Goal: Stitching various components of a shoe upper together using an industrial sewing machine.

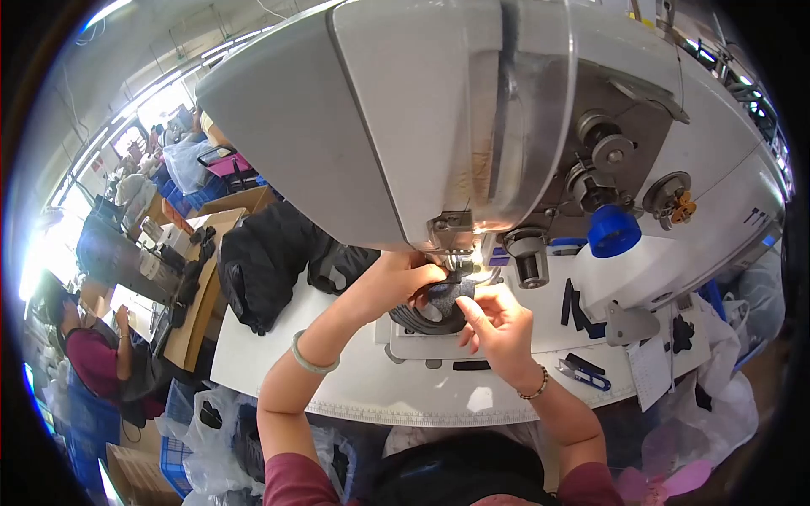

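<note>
A dark grey, curved fabric piece (443, 314) lies under the needle area of a large white sewing machine (396, 110). My left hand (403, 285) grips its left far side, close to the presser foot (456, 263); part of those fingers is hidden behind the cloth. At the right edge of the piece, my right hand (499, 325) pinches the cloth between thumb and forefinger, the other fingers curled loosely. The machine's lamp lights the spot between both hands. Which kind of article the fabric belongs to, I cannot tell.
A heap of black fabric pieces (270, 261) sits left on the white table (405, 396). Blue-handled thread snips (584, 375) and black strips (574, 305) lie at right. A blue knob (614, 231) juts from the machine. Far left, another person (93, 363) sits at a machine.
</note>
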A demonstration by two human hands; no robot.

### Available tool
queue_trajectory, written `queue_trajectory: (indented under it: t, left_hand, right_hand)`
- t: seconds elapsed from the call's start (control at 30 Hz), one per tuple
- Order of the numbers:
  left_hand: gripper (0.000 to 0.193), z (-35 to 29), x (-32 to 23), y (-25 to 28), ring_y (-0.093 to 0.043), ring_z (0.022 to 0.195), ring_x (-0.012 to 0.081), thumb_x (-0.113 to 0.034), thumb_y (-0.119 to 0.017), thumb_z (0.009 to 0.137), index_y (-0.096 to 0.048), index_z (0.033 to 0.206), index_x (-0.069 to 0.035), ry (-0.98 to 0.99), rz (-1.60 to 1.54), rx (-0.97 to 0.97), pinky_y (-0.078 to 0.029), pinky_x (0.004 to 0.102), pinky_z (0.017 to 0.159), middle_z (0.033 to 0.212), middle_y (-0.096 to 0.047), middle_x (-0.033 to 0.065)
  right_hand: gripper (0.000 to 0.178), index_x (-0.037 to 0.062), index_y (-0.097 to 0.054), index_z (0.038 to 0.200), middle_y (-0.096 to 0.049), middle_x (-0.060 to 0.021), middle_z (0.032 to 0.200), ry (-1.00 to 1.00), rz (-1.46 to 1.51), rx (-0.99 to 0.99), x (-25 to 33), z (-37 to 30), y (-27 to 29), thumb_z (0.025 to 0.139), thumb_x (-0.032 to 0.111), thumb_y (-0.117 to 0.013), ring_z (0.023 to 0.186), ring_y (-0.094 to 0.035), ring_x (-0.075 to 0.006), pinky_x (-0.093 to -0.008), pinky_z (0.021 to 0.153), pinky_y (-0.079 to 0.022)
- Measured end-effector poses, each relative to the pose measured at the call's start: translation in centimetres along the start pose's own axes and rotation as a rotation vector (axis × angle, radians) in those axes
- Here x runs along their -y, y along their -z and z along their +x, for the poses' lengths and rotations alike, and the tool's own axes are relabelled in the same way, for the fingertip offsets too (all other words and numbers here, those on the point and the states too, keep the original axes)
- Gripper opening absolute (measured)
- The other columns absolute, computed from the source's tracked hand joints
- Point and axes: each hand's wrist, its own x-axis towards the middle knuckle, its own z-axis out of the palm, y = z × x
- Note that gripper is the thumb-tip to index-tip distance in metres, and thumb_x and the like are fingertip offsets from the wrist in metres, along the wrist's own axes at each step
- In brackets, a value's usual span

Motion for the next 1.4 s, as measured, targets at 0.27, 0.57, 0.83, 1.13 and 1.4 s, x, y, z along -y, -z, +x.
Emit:
queue_trajectory:
  t: [0.27, 0.57, 0.83, 1.13, 1.4]
  left_hand:
    - [0.019, -0.4, 0.0, 0.0, -0.053, 0.06, 0.0079, -0.012, -0.055, 0.085, -0.055, 0.098, 0.002, -0.023, -0.025, 0.03, -0.046, 0.0205, 0.054, 0.076, -0.056, 0.0023]
    - [0.024, -0.6, 0.4, 0.0, -0.06, 0.078, 0.0124, -0.006, -0.057, 0.084, -0.054, 0.105, 0.006, 0.107, -0.219, 0.026, -0.054, 0.023, 0.059, 0.095, -0.057, 0.0096]
    - [0.024, -0.3, 1.0, -0.6, -0.057, 0.07, 0.0109, 0.0, -0.058, 0.081, -0.053, 0.103, 0.005, 0.026, -0.384, -0.053, -0.054, 0.0213, 0.048, 0.089, -0.054, 0.0054]
    - [0.02, 0.2, 1.0, -0.5, -0.055, 0.066, 0.0102, -0.001, -0.058, 0.08, -0.056, 0.099, 0.005, 0.051, -0.411, -0.049, -0.05, 0.021, 0.046, 0.087, -0.057, 0.0063]
    - [0.018, 0.0, 0.9, -0.4, -0.055, 0.067, 0.0099, 0.001, -0.056, 0.08, -0.056, 0.097, 0.005, 0.045, -0.406, -0.044, -0.049, 0.0206, 0.045, 0.086, -0.057, 0.0064]
  right_hand:
    - [0.035, 0.0178, -0.064, 0.107, -0.051, 0.0002, 0.072, 0.783, -0.936, -0.039, -0.2, 1.9, 2.2, 0.073, 0.009, -0.07, 0.052, -0.051, -0.0132, -0.0253, 0.047, -0.044]
    - [0.032, 0.0171, -0.066, 0.103, -0.048, 0.0015, 0.07, 0.798, -0.955, -0.002, 0.1, 1.9, 2.7, 0.073, 0.009, -0.069, 0.053, -0.05, -0.0134, -0.0262, 0.047, -0.043]
    - [0.025, 0.0096, -0.065, 0.096, -0.061, -0.0043, 0.087, 0.751, -0.986, 0.028, 0.1, 1.4, 2.7, 0.072, 0.004, -0.071, 0.065, -0.062, -0.0166, -0.0255, 0.053, -0.049]
    - [0.025, 0.0102, -0.065, 0.097, -0.061, -0.0026, 0.086, 0.684, -1.098, 0.061, 1.4, 1.0, 2.3, 0.073, 0.006, -0.07, 0.065, -0.062, -0.0165, -0.0253, 0.053, -0.049]
    - [0.019, 0.01, -0.064, 0.094, -0.06, -0.003, 0.07, 0.675, -1.135, 0.012, 2.0, 1.0, 1.3, 0.076, 0.008, -0.067, 0.054, -0.056, -0.0181, -0.0278, 0.047, -0.042]
